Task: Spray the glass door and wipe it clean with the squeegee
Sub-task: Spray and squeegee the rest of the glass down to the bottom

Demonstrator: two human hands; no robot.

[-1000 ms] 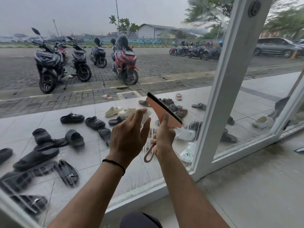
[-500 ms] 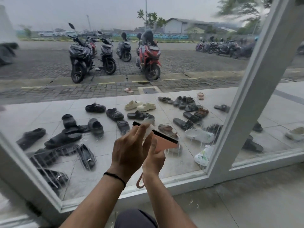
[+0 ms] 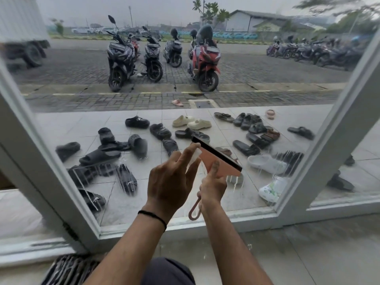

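While wet streaks on the white-framed glass door (image 3: 144, 120) suggested wiping was unfinished, the right hand (image 3: 212, 187) clenched the pink black-bladed squeegee (image 3: 221, 159) low before the pane, the left hand (image 3: 169, 182) pinching a white tissue (image 3: 195, 156) against its blade.

Squeegee (image 3: 218, 159) before the glass door (image 3: 185, 79), right of a white thing (image 3: 194, 158), perhaps tissue; sandals (image 3: 160, 131) behind.
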